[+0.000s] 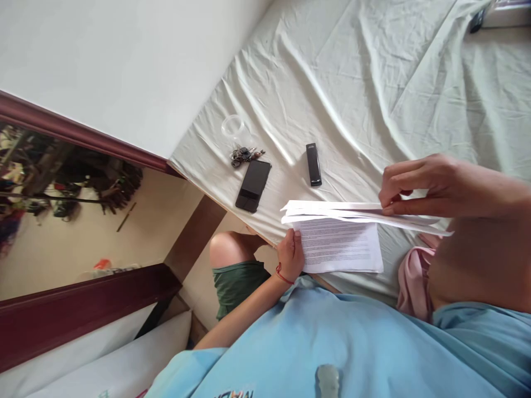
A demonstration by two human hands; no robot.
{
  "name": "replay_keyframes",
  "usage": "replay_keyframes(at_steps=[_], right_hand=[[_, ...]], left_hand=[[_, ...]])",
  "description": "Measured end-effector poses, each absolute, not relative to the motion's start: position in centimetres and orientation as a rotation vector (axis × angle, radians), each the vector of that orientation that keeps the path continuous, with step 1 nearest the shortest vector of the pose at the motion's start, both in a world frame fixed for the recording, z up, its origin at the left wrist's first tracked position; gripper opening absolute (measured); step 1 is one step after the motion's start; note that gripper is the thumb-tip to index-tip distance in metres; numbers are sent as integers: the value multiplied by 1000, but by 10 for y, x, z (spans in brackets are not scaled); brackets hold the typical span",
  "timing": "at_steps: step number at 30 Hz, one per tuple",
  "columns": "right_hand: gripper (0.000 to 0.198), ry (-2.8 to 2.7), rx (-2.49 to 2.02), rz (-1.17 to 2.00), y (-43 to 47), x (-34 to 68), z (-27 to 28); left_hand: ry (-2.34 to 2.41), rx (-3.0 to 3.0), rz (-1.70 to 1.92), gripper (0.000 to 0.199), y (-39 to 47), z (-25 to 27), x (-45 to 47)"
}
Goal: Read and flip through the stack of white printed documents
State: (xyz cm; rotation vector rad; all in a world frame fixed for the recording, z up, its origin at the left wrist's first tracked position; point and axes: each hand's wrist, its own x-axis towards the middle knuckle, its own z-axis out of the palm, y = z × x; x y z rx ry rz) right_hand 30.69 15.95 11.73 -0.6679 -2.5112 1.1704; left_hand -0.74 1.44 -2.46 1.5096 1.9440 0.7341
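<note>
My left hand [291, 253], with a red thread round the wrist, grips the left edge of a printed sheet [340, 249] lying at the bed's near edge. Above that sheet, several upper papers [332, 211] are lifted and seen nearly edge-on. My right hand [418, 185] pinches those lifted papers near their right end, thumb underneath and fingers on top. Beyond the papers lies a black stapler [314, 165]. Left of it rest a black phone [253, 186] and a bunch of keys [244, 156], touching or nearly touching each other.
A clear round plastic lid or container [233, 126] sits behind the keys on the wrinkled pale bedsheet [352, 110]. Pink cloth [416, 276] lies by my right arm. A white box-like object [506, 14] is at the far right corner. A dark red frame [83, 293] stands at left.
</note>
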Motion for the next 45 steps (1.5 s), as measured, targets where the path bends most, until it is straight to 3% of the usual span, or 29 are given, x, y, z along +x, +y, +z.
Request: replay_keyframes(at_steps=[9, 16, 33, 45], right_hand=[[30, -2365, -1119, 524, 174, 290, 80], [33, -2381, -1205, 567, 182, 283, 61], [34, -2336, -1346, 155, 177, 272, 65], [37, -2337, -1387, 87, 180, 267, 59]], left_hand=[[1938, 1511, 770, 55, 13, -26, -5], [1870, 1438, 821, 56, 14, -25, -6], [1870, 1401, 827, 56, 15, -26, -10], [1854, 1394, 834, 62, 16, -25, -10]])
